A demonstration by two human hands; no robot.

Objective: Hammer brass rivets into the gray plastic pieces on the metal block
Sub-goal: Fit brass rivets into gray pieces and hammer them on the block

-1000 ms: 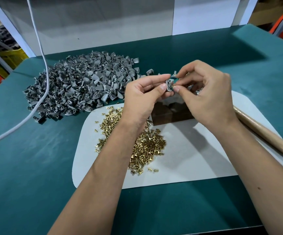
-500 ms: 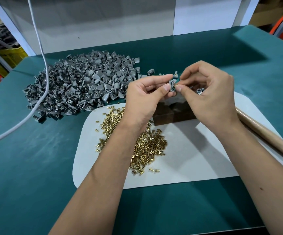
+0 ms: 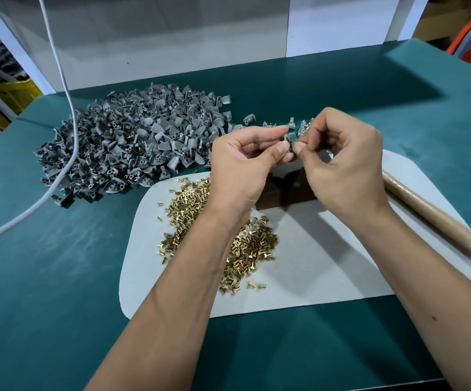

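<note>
Both hands raised above metal block (image 3: 273,197), partly hiding it. Left hand (image 3: 242,167) pinches gray plastic piece (image 3: 287,139) w/ thumb + forefinger; right hand (image 3: 344,165) pinches at same piece, fingers curled. Brass rivets (image 3: 245,244) under left wrist on white mat (image 3: 327,263). Gray parts heap (image 3: 132,148) left of left hand. Wooden handle (image 3: 437,224) right of right wrist. White cable (image 3: 59,170) crosses heap.

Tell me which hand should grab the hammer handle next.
Right. The right hand is beside the wooden handle on the mat's right edge; the left hand pinches the gray piece.
</note>
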